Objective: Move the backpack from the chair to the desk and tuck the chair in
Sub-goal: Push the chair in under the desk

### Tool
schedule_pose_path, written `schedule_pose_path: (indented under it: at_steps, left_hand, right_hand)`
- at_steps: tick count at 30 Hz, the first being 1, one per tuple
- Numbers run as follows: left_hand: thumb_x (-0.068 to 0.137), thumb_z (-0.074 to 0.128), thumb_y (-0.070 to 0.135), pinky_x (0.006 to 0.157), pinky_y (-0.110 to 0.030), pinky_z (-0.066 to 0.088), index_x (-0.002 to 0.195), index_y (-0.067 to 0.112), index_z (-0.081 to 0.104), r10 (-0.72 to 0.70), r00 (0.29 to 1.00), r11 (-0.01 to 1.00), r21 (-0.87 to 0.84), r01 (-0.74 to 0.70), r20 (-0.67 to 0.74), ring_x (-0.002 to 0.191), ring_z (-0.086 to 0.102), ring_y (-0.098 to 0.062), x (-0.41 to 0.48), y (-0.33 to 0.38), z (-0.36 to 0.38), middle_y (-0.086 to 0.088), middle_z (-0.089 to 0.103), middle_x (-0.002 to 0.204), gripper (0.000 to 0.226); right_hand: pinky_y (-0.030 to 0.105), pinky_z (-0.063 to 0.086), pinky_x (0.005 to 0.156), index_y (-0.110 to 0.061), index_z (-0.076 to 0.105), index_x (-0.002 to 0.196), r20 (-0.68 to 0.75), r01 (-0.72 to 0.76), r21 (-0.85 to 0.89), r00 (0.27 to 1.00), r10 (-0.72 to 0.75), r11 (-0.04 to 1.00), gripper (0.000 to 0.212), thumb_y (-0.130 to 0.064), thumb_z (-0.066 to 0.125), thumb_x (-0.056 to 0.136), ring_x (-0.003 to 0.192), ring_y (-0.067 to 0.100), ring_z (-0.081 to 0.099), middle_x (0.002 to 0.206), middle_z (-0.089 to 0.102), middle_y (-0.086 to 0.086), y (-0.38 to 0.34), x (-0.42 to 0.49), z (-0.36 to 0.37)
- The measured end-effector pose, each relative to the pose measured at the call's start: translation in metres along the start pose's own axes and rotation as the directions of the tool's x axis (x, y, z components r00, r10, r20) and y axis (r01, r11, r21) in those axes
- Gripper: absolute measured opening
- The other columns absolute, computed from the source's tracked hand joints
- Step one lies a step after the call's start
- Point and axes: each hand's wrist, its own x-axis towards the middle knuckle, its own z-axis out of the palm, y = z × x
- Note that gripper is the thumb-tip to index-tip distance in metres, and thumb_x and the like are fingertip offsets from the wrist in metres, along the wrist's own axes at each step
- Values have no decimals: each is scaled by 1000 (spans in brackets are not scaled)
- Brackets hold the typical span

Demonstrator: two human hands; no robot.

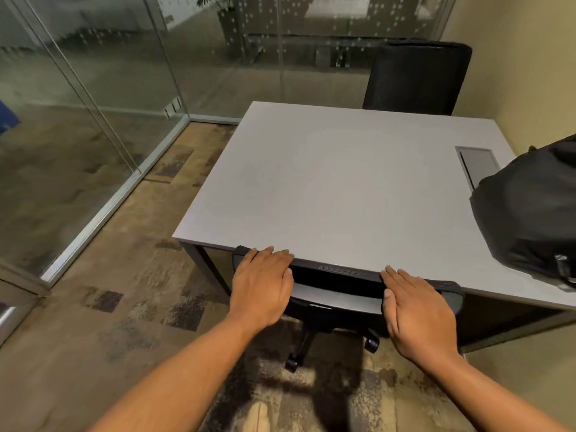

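A black backpack (530, 216) lies on the right side of the grey desk (327, 188), partly cut off by the frame's edge. The black office chair (336, 304) stands pushed under the desk's near edge; only the top of its backrest, its lumbar bar and its wheeled base show. My left hand (263, 285) rests flat on the left end of the backrest top, fingers together and extended. My right hand (417, 310) lies flat on the right end in the same way. Neither hand curls around the backrest.
A second black chair (414, 79) stands at the desk's far side. A metal cable hatch (477, 165) is set in the desktop beside the backpack. Glass walls (93, 120) run along the left and back. A beige wall (530, 57) closes the right. Patterned carpet (124, 291) covers the floor.
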Motion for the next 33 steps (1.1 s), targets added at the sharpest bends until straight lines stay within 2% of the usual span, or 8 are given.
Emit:
schedule_pose_path:
  at_steps: [9,17,25,28,33]
  left_hand:
    - [96,24,33,114,-39,30,130,17,61,27,1000,1000,-6,-27,9,129,51,-20,18,0,3,1,62,133,52]
    - [97,24,33,115,-33,24,135,15,55,60,997,998,10,-61,38,133,47,-17,28,-2,7,0,59,137,53]
    - [97,28,32,112,-34,27,132,14,59,71,997,997,10,-72,28,128,52,-18,27,-2,6,-1,62,133,50]
    - [97,27,33,113,-34,25,134,15,56,75,997,997,13,-75,30,131,49,-18,26,-2,4,0,60,136,51]
    - [100,22,33,118,-31,13,145,17,42,60,997,998,5,-60,57,141,34,-15,25,1,0,2,46,149,51]
  right_hand:
    - [30,27,108,-15,58,130,3,-33,-21,999,33,999,50,-35,27,97,126,18,52,133,60,2,5,14,-2]
    - [26,24,107,-15,60,128,-3,-57,-16,998,57,998,48,-34,31,96,124,18,54,130,61,2,6,22,-3]
    - [32,30,106,-17,59,130,-26,-65,-7,998,65,998,48,-36,30,96,125,17,52,132,60,0,3,21,-6]
    - [32,29,108,-18,55,134,-20,-62,-12,998,61,998,50,-37,28,96,130,16,46,137,56,-1,3,20,-6]
    - [29,26,109,-20,45,141,-4,-83,-9,997,83,996,54,-41,21,98,138,10,32,146,44,-5,2,20,-7]
